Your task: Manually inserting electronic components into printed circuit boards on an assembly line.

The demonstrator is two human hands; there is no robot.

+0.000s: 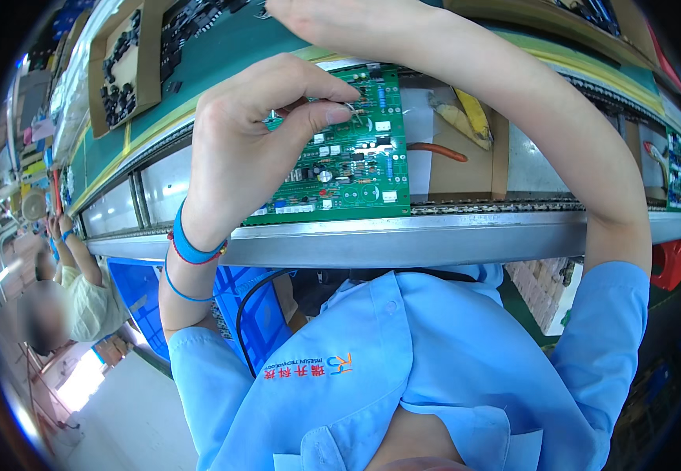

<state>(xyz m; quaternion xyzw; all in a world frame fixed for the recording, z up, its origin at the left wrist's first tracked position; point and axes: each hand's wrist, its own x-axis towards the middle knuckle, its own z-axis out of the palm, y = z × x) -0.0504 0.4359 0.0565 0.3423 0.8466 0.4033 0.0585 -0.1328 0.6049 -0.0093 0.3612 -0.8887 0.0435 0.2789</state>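
Note:
My left hand (pixel 258 137) is closed in a pinch over a green circuit board (pixel 394 169). Between thumb and forefinger is a small electronic component (pixel 354 111) with thin wire leads, mostly covered by the fingertips. The board carries many parts, among them white connectors, blue resistors and a round capacitor. A blue wrist strap (pixel 190 243) circles my left wrist. Beyond the board, my right hand (pixel 309 17) reaches to the upper edge of the picture, near loose black components (pixel 191 23) on the green bench. Its fingers are mostly cut off.
The board rests on a metal conveyor rail (pixel 466 243) with a chain. To its right lie an orange-brown tool handle (pixel 438 151) and a yellow-handled tool (pixel 475 118) in a cardboard tray (pixel 500 169). A cardboard box (pixel 152 67) of black parts stands far left. Another person (pixel 93 302) works at left.

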